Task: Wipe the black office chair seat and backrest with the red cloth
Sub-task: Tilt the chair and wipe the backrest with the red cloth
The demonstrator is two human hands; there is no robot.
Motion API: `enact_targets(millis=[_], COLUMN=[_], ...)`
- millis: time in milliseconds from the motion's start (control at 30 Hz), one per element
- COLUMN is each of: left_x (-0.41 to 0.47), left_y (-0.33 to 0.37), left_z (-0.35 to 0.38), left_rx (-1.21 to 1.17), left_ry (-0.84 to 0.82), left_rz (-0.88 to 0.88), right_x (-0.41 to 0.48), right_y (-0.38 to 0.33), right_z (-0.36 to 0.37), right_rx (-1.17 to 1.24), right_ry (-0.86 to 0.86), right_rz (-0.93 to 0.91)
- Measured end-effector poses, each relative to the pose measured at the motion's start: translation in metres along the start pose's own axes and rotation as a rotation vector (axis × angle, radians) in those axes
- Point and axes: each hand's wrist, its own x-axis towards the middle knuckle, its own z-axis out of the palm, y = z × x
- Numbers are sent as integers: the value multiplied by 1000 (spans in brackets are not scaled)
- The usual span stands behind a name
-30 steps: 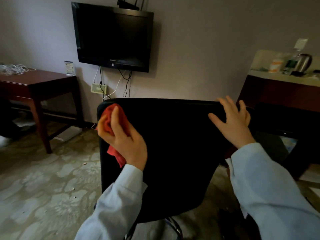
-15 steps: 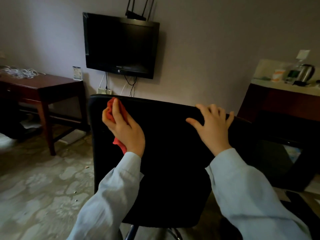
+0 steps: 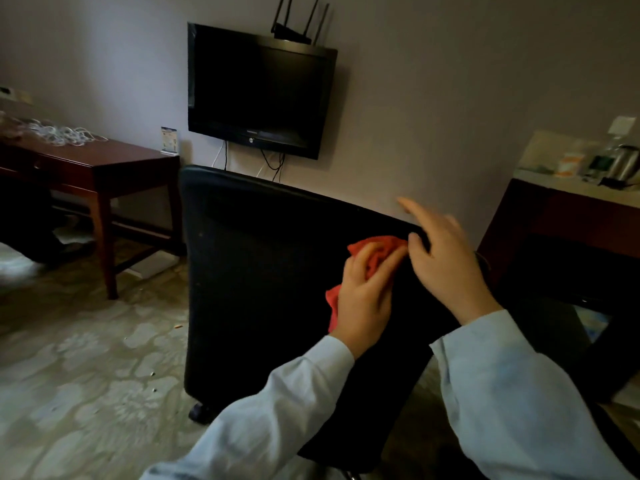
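Red crumpled cloth (image 3: 377, 252), head view: sitting bunched in the left hand (image 3: 363, 301), fingers curling round it, pressing it on the near face of the black padded office chair backrest (image 3: 263, 271), by its upper right corner. Right hand (image 3: 445, 268), fingers loosely spread, holding nothing, is lying just beside at the top edge. Most of the backrest is stretching leftward from the cloth; left hand nearer. Seat hidden. One cloth, one chair, two hands.

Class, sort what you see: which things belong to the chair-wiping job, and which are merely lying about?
Job: black padded office chair; crumpled red cloth, gripped by the left hand; right hand at the chair's top edge.
Lying about: black wall-mounted television; dark red wooden desk; silver metal kettle.
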Motion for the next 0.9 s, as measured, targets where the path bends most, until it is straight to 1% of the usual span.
enact_targets(millis=[33,67,133,167,233,300,367,567,667,800,867,900], left_x=[-2,1,15,24,44,61,69,66,61,51,41,35], left_y=[2,3,0,-4,-13,-21,-26,-22,-12,4,15,19], left_z=[0,-2,-11,-18,-34,-47,-51,-47,-42,-30,-23,-19], left_rx=[-38,-72,-88,-70,-29,-5,7,102,104,82,89,87], left_ry=[66,179,414,486,533,546,558,471,414,361,292,239], left_rz=[-69,-160,-310,-349,-432,-531,-591,-610,-590,-520,-431,-358], right_x=[-3,-8,-16,-21,-25,-24,-22,-24,-23,-23,-23,-23], right_y=[8,15,27,31,32,30,27,13,6,-3,-6,-5], right_z=[-6,-11,-16,-16,-16,-18,-19,-11,-8,-3,1,3], right_rx=[-55,-109,-139,-132,-135,-143,-158,-178,-163,-120,-127,-120], right_ry=[17,-3,-114,-158,-187,-183,-187,-164,-164,-147,-127,-113], right_rz=[47,101,204,231,259,279,281,259,241,202,206,201])
